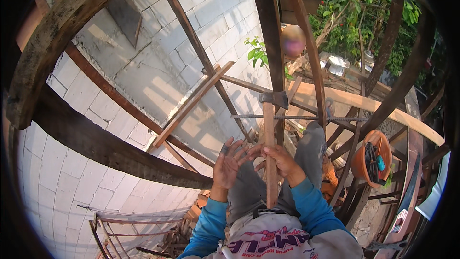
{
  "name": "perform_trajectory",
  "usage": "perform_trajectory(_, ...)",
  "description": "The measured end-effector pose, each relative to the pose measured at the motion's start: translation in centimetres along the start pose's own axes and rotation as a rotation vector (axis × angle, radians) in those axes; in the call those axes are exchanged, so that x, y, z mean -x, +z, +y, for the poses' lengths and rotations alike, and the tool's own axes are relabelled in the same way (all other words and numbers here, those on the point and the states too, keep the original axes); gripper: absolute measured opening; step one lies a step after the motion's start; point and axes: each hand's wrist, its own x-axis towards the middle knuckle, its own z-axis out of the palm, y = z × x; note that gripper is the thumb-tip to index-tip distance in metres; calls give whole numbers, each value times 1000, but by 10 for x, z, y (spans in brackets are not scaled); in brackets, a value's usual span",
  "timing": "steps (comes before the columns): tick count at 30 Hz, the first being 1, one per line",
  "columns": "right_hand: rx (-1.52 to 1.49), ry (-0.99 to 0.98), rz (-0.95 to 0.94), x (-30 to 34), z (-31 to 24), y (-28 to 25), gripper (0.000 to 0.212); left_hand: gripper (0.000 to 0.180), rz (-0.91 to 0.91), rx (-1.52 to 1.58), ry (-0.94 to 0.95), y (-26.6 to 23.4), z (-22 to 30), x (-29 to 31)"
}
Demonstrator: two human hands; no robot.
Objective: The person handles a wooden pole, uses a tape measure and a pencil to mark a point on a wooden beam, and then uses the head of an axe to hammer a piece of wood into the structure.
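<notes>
My left hand (pixel 227 167) is raised palm up, its fingers spread, with nothing resting on the palm. Just to its right, my right hand (pixel 281 162) grips the wooden handle of a hatchet (pixel 270 136), thumb lying across the front. The handle stands upright in view, its lower end near my waist. Its dark metal head (pixel 274 99) points away from me, flaring toward the right. The fingertips of both hands come close together beside the handle; I cannot tell whether they touch. A thin ribbed metal bar (pixel 302 117) crosses just beyond my hands.
Dark timber beams (pixel 115 144) surround me, with a pale block wall (pixel 67 182) at left. A lighter plank (pixel 373 103) runs to the right. An orange bucket (pixel 372 159) holding dark cord hangs at right. A person (pixel 293 41) is below, beyond the beams.
</notes>
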Motion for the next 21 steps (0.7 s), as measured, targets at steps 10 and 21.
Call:
perform_trajectory(10,48,57,22,11,22,-14,46,72,-1,101,-48,-11,-16,2)
perform_trajectory(21,294,175,119,27,46,-28,31,53,-19,-1025,266,-15,-24,2)
